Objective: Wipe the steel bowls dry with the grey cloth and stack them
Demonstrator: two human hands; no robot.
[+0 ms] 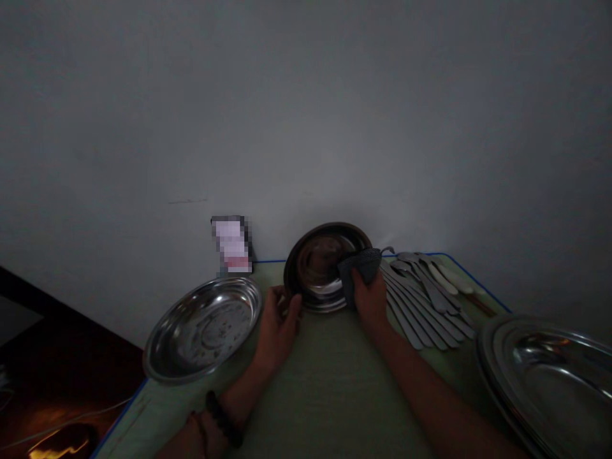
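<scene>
A round steel plate [319,261] stands tilted up on its edge at the back of the table, its hollow side facing me. My left hand [277,328] grips its lower left rim, fingers curled round the edge. My right hand [370,299] is closed on a grey cloth [362,266] and presses it against the plate's right inner side.
A steel oval dish [203,328] lies at the left, overhanging the table edge. Several spoons and flat utensils [430,290] lie fanned at the right. A stack of oval steel trays [549,373] fills the near right corner. A pale wall rises behind the green table [325,389].
</scene>
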